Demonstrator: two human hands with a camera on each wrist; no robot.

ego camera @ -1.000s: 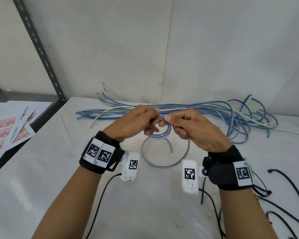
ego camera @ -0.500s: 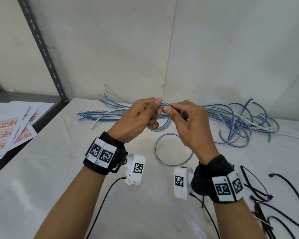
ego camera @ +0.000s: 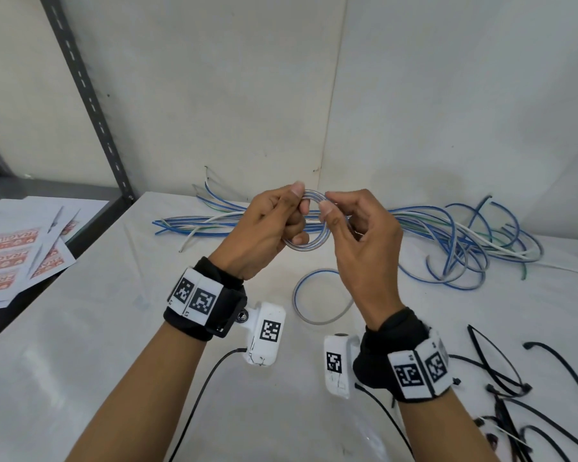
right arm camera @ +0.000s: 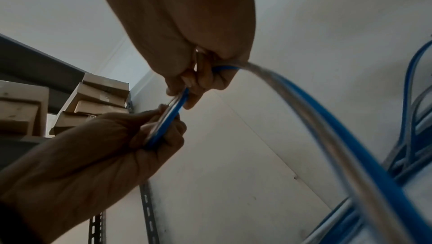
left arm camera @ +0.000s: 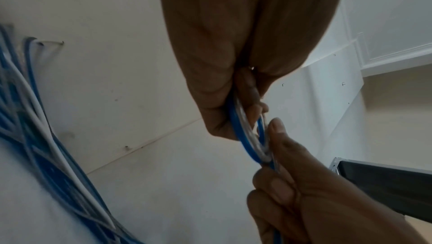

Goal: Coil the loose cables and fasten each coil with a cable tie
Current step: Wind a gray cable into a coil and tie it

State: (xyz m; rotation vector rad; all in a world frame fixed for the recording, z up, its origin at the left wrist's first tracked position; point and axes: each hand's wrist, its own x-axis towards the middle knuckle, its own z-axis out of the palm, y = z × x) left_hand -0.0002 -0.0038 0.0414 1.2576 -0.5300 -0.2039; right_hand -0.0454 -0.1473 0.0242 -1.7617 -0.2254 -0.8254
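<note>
Both hands grasp one small coil (ego camera: 306, 228) of blue/clear cable, held up above the worktop (ego camera: 114, 328). L hand (ego camera: 264, 235) pinches its left side, R hand (ego camera: 364, 248) its right, thumb + forefinger. Cable tail loops down to the worktop between the wrists. Loose cables (ego camera: 447, 235) lie behind; black ties (ego camera: 501, 368) at right.

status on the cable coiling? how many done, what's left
Done: no tied coil is visible. In hand: the left hand and right hand both pinch a small coil of blue-striped cable, held above the table, with its tail looping down. Left: finish winding, tie it with one of the black cable ties at the right, then coil the pile of loose cables behind the hands.
</note>
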